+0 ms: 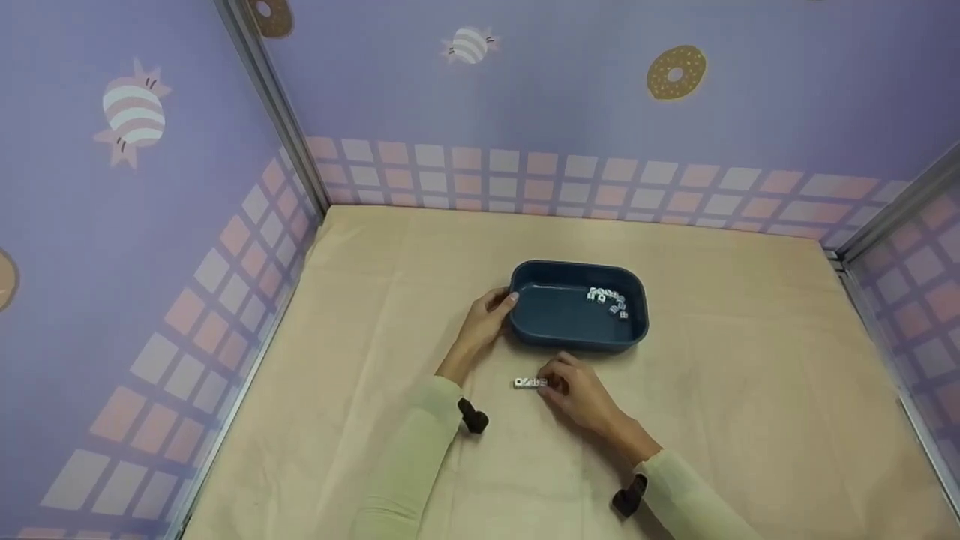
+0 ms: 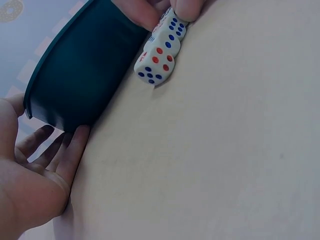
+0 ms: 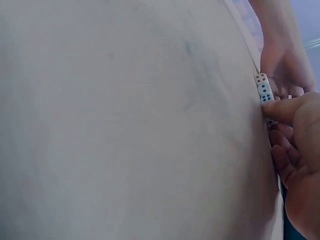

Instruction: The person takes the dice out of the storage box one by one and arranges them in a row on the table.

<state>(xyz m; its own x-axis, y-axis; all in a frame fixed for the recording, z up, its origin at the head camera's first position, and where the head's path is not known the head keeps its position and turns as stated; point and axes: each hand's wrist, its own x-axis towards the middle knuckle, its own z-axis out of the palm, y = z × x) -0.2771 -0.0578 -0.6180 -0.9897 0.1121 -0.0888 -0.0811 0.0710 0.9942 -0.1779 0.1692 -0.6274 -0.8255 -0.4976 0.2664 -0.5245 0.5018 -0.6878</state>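
Observation:
A deep blue rectangular tray (image 1: 555, 341) stands on the cloth, with several white dice (image 1: 606, 295) bunched toward its right end. My left hand (image 1: 480, 322) holds the tray's left end, thumb at the rim and fingers against the outer wall, as the left wrist view shows (image 2: 37, 190). In front of the tray lies a short row of white dice (image 1: 527, 382) with red and blue pips (image 2: 155, 62), set face to face. At the row's right end my right hand (image 1: 581, 394) pinches a die between thumb and fingers. The fingers partly hide that end (image 3: 270, 120).
A cream cloth (image 1: 750, 375) covers the table. Purple patterned panels (image 1: 562, 90) stand along the back and both sides, joined by metal posts (image 1: 289, 127). Dark straps (image 1: 472, 416) hang at both wrists.

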